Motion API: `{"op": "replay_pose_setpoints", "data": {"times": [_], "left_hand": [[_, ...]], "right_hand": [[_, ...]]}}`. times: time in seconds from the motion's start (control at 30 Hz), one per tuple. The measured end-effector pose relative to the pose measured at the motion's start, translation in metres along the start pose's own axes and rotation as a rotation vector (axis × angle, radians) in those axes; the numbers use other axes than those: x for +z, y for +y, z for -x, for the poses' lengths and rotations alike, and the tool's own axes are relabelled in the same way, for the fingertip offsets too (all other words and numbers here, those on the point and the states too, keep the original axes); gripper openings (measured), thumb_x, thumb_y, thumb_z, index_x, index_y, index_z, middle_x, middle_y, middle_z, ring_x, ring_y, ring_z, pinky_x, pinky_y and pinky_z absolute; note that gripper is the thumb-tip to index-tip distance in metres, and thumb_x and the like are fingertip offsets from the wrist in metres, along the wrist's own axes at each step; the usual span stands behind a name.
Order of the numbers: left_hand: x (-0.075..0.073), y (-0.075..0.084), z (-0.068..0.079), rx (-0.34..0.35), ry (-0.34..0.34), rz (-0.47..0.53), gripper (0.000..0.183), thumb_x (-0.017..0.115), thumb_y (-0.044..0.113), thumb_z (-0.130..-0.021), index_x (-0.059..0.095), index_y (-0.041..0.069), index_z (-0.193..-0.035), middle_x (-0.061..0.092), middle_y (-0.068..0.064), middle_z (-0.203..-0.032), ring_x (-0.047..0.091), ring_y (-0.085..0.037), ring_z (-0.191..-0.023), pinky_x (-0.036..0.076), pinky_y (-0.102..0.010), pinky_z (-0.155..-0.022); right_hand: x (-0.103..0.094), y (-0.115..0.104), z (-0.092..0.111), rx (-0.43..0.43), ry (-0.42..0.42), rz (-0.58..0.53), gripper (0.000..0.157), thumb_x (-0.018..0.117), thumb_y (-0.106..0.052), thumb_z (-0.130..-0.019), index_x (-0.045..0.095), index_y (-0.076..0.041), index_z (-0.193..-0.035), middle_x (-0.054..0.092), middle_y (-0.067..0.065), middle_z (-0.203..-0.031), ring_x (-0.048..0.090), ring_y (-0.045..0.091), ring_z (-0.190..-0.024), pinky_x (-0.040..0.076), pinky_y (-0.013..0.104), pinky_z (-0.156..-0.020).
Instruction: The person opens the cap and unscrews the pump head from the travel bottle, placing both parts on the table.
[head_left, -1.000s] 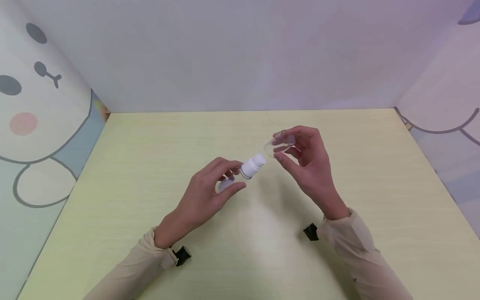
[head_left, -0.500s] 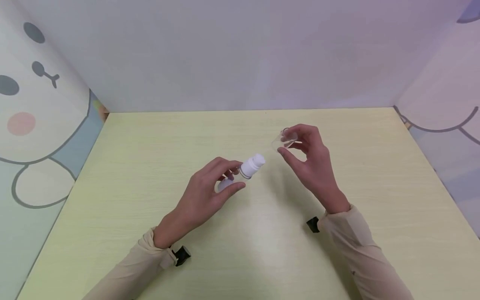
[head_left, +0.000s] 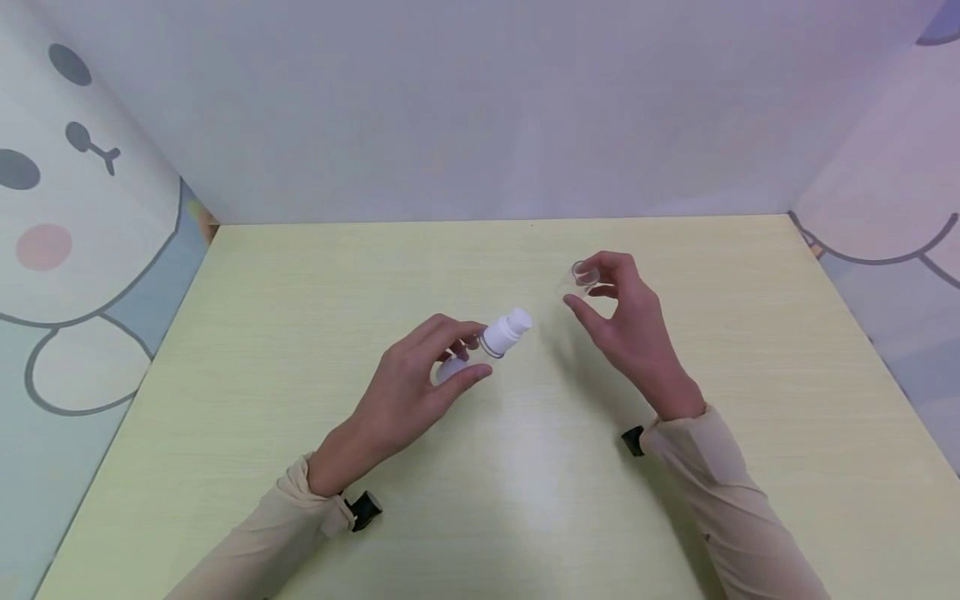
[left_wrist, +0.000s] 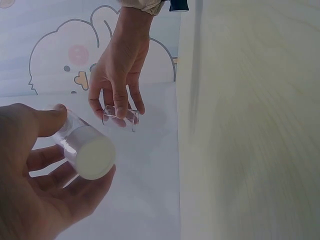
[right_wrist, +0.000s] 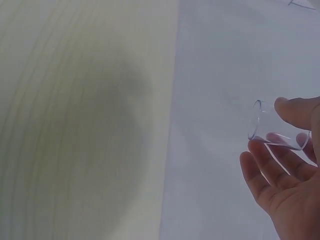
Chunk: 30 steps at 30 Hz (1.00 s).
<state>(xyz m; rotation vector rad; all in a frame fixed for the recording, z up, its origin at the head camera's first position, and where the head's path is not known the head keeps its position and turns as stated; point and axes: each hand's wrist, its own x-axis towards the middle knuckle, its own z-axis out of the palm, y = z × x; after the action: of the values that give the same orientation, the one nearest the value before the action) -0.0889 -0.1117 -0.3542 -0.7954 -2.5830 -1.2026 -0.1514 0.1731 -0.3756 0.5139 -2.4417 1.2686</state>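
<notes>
Head | bottle (head_left: 497, 337) gripped between curled left fingers (head_left: 459, 330) | clear cylinder (head_left: 576, 286) between pinching right fingers (head_left: 613, 265)

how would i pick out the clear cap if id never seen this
Over the pale table, look for the person's right hand. It holds the cap, a short cylinder. Unlike the bottle in the left hand, it is see-through all over, with no white on it.
</notes>
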Motion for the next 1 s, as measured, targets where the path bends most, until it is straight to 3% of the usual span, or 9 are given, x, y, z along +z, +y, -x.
{"op": "replay_pose_setpoints", "data": {"times": [0.2,0.63,1.0], "left_hand": [[0.0,0.0,0.0,0.0,0.001,0.007,0.04,0.084,0.02,-0.089,0.069,0.015,-0.126,0.069,0.002,-0.109,0.066,-0.009,-0.096,0.058,-0.028,-0.075],[0.001,-0.001,0.0,0.0,-0.001,-0.001,0.041,0.085,0.02,-0.089,0.069,0.015,-0.126,0.068,0.003,-0.109,0.065,-0.009,-0.096,0.058,-0.027,-0.074],[0.0,-0.001,0.0,-0.01,-0.011,-0.002,0.039,0.084,0.021,-0.09,0.069,0.016,-0.126,0.068,0.004,-0.108,0.065,-0.009,-0.096,0.057,-0.026,-0.075]], "right_hand": [[-0.001,0.009,-0.001,0.063,-0.034,0.033,0.048,0.077,0.003,-0.09,0.049,0.001,-0.129,0.066,0.013,-0.122,0.066,0.029,-0.11,0.06,0.047,-0.094],[-0.006,0.027,-0.001,0.162,-0.114,0.138,0.044,0.074,0.001,-0.093,0.046,0.001,-0.127,0.065,0.015,-0.124,0.065,0.035,-0.111,0.057,0.05,-0.097],[-0.012,0.035,-0.001,0.318,-0.187,0.189,0.044,0.07,-0.006,-0.097,0.043,0.001,-0.131,0.064,0.023,-0.124,0.062,0.04,-0.113,0.054,0.054,-0.101]]}}
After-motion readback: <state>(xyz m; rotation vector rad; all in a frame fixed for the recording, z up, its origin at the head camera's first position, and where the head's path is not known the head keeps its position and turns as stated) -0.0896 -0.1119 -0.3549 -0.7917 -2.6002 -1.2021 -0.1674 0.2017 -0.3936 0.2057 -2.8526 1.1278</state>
